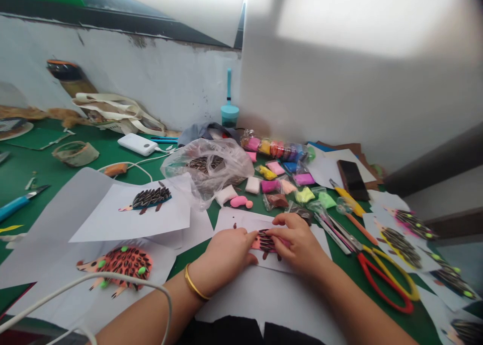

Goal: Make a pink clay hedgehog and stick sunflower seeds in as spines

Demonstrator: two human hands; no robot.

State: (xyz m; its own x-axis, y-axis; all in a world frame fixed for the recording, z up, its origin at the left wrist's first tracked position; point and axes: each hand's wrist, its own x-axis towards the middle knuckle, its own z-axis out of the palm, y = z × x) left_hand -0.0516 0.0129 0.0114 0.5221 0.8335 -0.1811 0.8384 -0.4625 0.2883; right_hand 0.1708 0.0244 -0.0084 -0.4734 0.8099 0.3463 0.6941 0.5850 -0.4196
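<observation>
A small pink clay hedgehog [256,243] with striped sunflower seeds [267,243] on its back lies on a white sheet [222,222] in front of me. My left hand [231,254] rests on the paper at the hedgehog's left, index finger against its edge and thumb apart below. Over the seeded back, my right hand [302,242] has its fingers drawn together, tips touching the seeds. Whatever lies between those fingertips is too small to make out. Brown clay feet show under the body. Behind the hands, a clear plastic bag [177,159] holds more seeds.
Colourful clay packets [277,200] lie beyond the sheet. Scissors [368,279], a yellow cutter [349,199] and a phone [352,179] are on the right. Finished seed hedgehogs [126,264] lie on both sides. A white cable [113,275] crosses my left forearm.
</observation>
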